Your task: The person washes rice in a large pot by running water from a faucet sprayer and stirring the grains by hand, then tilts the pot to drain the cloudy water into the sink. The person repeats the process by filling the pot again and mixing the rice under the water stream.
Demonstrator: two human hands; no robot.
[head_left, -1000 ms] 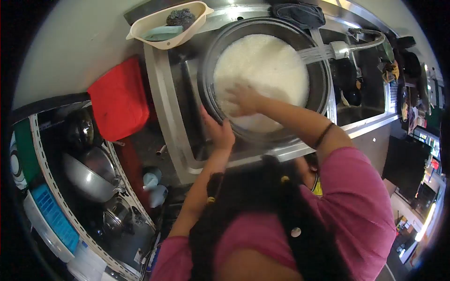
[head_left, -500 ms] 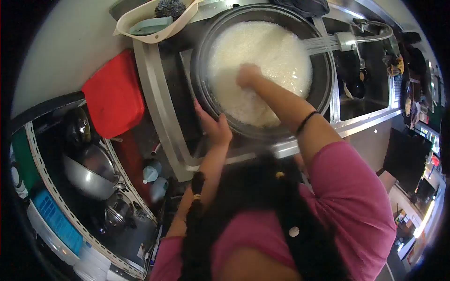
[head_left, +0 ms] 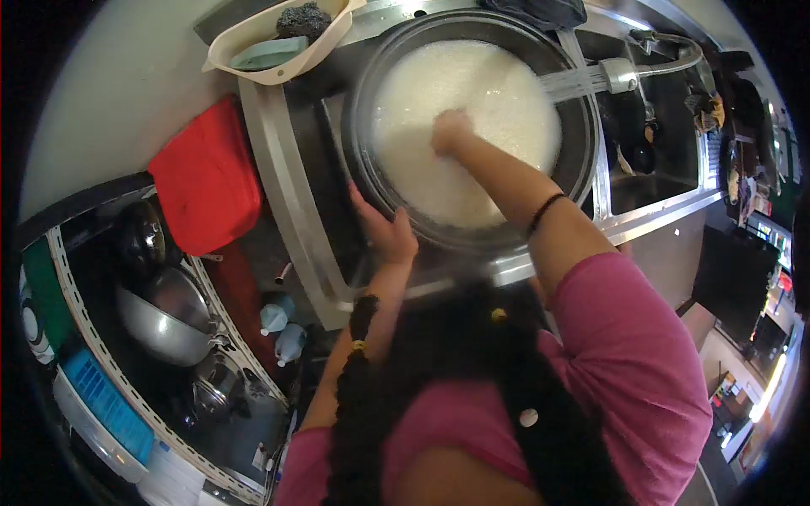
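Note:
A large dark round pot [head_left: 578, 160] stands in the metal sink [head_left: 291, 181], filled with cloudy white liquid [head_left: 498, 101]. Water streams into it from the faucet head [head_left: 620, 75] on the right. My right hand [head_left: 453, 133] reaches into the liquid near the pot's middle; its fingers are under the surface and hidden. Against the pot's lower left outer wall rests my left hand [head_left: 388, 233], thumb and fingers apart, with the palm toward the pot.
A cream basket [head_left: 278, 67] with a scrubber [head_left: 304, 20] sits at the sink's top left corner. Left of the sink hangs a red cloth [head_left: 207, 181]. A rack [head_left: 93, 325] holds metal bowls [head_left: 164, 325]. A second basin [head_left: 654, 185] is at the right.
My right hand has moved from the pot's lower left toward its middle, its fingers going from spread to hidden in the liquid. My left hand stays against the pot. The view has shifted slightly.

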